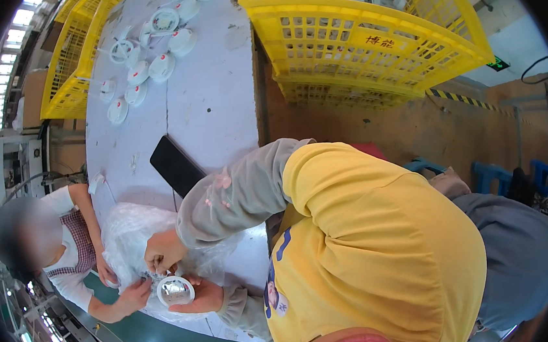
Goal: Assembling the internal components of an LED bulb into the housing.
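My left hand, in a grey cuff, is closed around a white round housing with a shiny inside, held by its rim. Just above it, my right hand reaches down from a grey sleeve with its fingers pinched together near the housing's edge. What those fingertips hold, if anything, is too small to make out. Under and behind both hands lies a crumpled clear plastic bag. Another person's hand is close to the housing on its left, by the bag.
Several white round pieces with red spots lie on the pale table at the far left. A black phone rests beside my right forearm. A yellow crate full of white parts stands beyond the table edge. The other person leans in from the left.
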The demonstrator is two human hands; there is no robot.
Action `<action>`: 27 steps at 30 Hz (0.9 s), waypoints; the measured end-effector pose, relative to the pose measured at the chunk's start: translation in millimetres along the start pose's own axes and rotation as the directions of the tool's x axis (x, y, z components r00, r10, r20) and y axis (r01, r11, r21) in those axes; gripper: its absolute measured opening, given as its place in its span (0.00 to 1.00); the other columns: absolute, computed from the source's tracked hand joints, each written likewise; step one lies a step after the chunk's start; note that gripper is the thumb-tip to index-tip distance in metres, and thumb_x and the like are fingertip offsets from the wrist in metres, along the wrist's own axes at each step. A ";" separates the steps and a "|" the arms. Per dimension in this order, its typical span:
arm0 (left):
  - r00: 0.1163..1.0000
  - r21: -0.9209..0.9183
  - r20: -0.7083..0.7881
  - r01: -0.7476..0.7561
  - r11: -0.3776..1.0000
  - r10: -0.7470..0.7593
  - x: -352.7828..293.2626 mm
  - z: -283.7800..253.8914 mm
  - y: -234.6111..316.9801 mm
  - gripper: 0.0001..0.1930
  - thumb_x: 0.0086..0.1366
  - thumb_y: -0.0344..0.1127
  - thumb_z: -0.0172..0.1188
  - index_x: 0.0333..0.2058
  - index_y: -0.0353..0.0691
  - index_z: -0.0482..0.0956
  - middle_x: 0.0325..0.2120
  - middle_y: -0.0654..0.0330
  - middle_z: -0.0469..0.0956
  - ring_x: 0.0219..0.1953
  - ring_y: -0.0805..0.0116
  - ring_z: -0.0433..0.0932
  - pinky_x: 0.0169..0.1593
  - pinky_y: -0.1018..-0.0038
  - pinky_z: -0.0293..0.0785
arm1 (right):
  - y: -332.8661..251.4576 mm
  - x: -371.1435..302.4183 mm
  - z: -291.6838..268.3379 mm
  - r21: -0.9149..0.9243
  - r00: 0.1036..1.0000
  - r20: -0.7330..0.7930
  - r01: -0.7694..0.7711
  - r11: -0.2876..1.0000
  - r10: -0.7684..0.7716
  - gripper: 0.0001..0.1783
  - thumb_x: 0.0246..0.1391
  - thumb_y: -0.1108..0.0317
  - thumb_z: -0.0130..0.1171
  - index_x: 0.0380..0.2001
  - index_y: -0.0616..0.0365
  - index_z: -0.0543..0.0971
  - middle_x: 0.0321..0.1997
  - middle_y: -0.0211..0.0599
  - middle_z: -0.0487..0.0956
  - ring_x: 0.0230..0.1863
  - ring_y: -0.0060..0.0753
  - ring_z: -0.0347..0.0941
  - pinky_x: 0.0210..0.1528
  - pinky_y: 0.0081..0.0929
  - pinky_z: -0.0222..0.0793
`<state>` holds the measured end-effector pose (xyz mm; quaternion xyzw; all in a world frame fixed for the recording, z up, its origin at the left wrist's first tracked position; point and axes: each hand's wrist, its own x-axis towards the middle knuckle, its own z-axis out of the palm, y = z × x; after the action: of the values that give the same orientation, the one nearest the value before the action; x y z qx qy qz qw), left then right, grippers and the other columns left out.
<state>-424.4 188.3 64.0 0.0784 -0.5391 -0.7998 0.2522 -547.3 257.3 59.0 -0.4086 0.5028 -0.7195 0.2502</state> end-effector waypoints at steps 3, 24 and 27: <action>0.994 0.027 -0.097 -0.052 0.998 0.054 -5.1 -10.3 6.7 0.33 0.60 0.61 0.36 0.45 0.32 0.66 0.36 0.51 0.72 0.20 0.70 0.68 0.16 0.82 0.58 | 2.4 4.1 5.7 0.072 0.997 0.077 -0.019 0.997 0.013 0.09 0.47 0.70 0.56 0.33 0.63 0.76 0.28 0.35 0.78 0.26 0.23 0.75 0.28 0.20 0.71; 0.982 0.172 -0.172 0.103 0.980 -0.074 2.7 -2.2 37.2 0.28 0.64 0.57 0.33 0.41 0.34 0.62 0.23 0.58 0.72 0.15 0.77 0.68 0.14 0.85 0.60 | -32.5 -5.7 -9.3 -0.268 0.999 -0.012 0.035 0.963 -0.039 0.07 0.46 0.76 0.56 0.31 0.63 0.75 0.26 0.36 0.77 0.27 0.21 0.74 0.32 0.17 0.70; 0.971 0.080 -0.225 0.103 0.991 -0.083 2.6 -0.6 36.7 0.28 0.64 0.56 0.33 0.45 0.33 0.62 0.25 0.58 0.73 0.18 0.77 0.70 0.15 0.85 0.62 | -44.4 -4.5 -9.2 -0.520 0.981 0.047 0.185 0.834 -0.188 0.07 0.45 0.76 0.57 0.31 0.62 0.76 0.26 0.37 0.77 0.26 0.26 0.75 0.30 0.16 0.69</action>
<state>-414.6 175.9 97.3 0.2034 -0.5392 -0.7717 0.2690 -550.2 281.9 97.2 -0.5059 0.6377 -0.5781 0.0570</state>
